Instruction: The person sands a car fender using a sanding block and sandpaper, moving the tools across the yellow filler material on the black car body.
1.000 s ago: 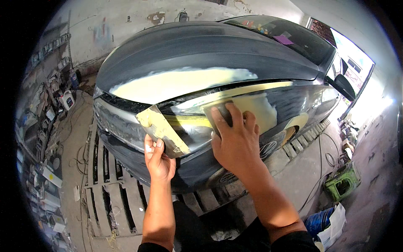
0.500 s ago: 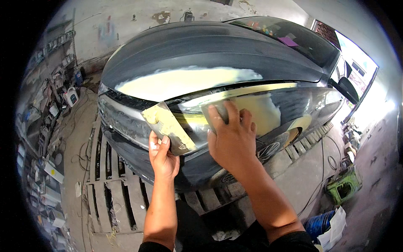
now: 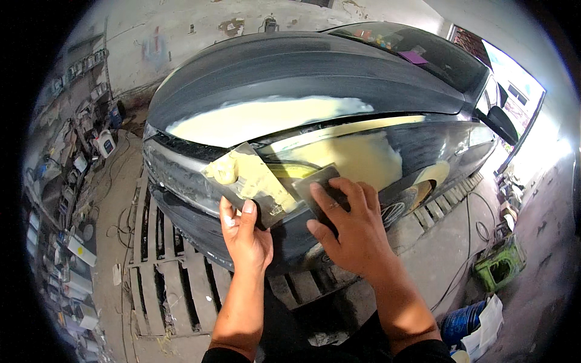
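My left hand (image 3: 247,235) grips a flat rectangular putty board (image 3: 264,213) by its lower edge, thumb on top. Yellow body filler (image 3: 256,179) lies on it, with a thick lump near the far left corner. In my right hand (image 3: 357,230) is a thin grey filler spreader (image 3: 314,178), fingers laid over its face. Its left end is close beside the board's right edge; whether they touch I cannot tell. Behind both is the dark car (image 3: 290,69). Pale yellow filler covers a patch on the fender (image 3: 369,156) and a long patch on the hood (image 3: 260,118).
Wooden pallets (image 3: 145,296) lie around the car's front. Cluttered bottles and cans line the left wall, including a white jug (image 3: 105,144). At the right are a green open container (image 3: 499,266), a blue bucket (image 3: 461,323) with paper, and a cable (image 3: 469,242) on the floor.
The spreader has come off the fender, down and toward me with my right hand. My left hand and the board have shifted slightly right.
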The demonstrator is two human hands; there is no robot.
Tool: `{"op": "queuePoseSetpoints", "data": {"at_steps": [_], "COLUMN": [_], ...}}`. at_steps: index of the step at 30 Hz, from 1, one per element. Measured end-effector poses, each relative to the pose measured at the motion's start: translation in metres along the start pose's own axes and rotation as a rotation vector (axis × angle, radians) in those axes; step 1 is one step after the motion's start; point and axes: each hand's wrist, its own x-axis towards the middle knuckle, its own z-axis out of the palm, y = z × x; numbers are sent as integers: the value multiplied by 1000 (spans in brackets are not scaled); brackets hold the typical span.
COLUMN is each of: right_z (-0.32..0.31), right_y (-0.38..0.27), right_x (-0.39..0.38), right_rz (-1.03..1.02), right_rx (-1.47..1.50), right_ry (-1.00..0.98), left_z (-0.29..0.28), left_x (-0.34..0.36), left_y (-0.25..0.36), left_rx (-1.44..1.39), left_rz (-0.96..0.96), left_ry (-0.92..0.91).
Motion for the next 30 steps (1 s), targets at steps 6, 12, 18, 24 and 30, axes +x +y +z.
{"op": "queuePoseSetpoints", "data": {"at_steps": [6,12,18,24,30], "right_z": [-2,-4,4,11,16], "right_y": [-3,34,61,63,60], "right_x": [-1,-3,23,32,31], "right_rz": [-87,93,173,172,180], "right_rx": [-26,29,-244,-269,-312], "right_ry": [-44,29,48,34,3], "left_z": [15,2,-18,-23,-23], "left_x": [-7,6,14,7,8], "left_y": [-2,14,-5,-8,-11], "left_rx": [112,81,114,110,118], "left_rz": [28,151,39,20,19], "left_ry": [-28,29,7,18,3]}}
